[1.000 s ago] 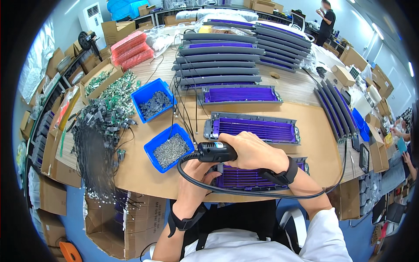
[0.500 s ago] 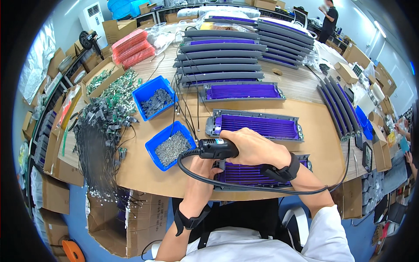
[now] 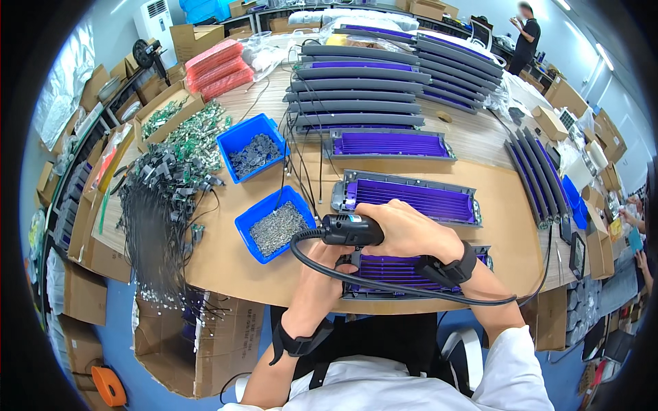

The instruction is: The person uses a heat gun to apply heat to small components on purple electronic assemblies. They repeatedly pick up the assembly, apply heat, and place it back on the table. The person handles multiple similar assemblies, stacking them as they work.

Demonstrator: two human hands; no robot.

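My right hand [image 3: 415, 229] is wrapped round a corded black electric screwdriver [image 3: 351, 231], over the left end of the nearest purple and grey panel [image 3: 394, 265]. The screwdriver's tip is hidden. At that same panel end is my left hand [image 3: 321, 267], with its fingers drawn together under the tool; what they pinch is hidden. Just beyond lies a second purple and grey panel [image 3: 411, 198], face up. The black cord [image 3: 384, 290] loops across the front of the nearest panel and over my right forearm.
A blue bin [image 3: 258, 214] of small metal screws and a blue bin [image 3: 240, 135] of grey parts stand left. Beyond them lie tangled black cables [image 3: 154, 212] and green circuit boards [image 3: 195, 130]. Stacked grey panels [image 3: 356, 96] fill the back; more panels [image 3: 538, 175] stand right.
The whole view has shifted slightly, so things on the table sit a little further right. Both hands stay at the nearest panel's left end, the screwdriver still in the right one.
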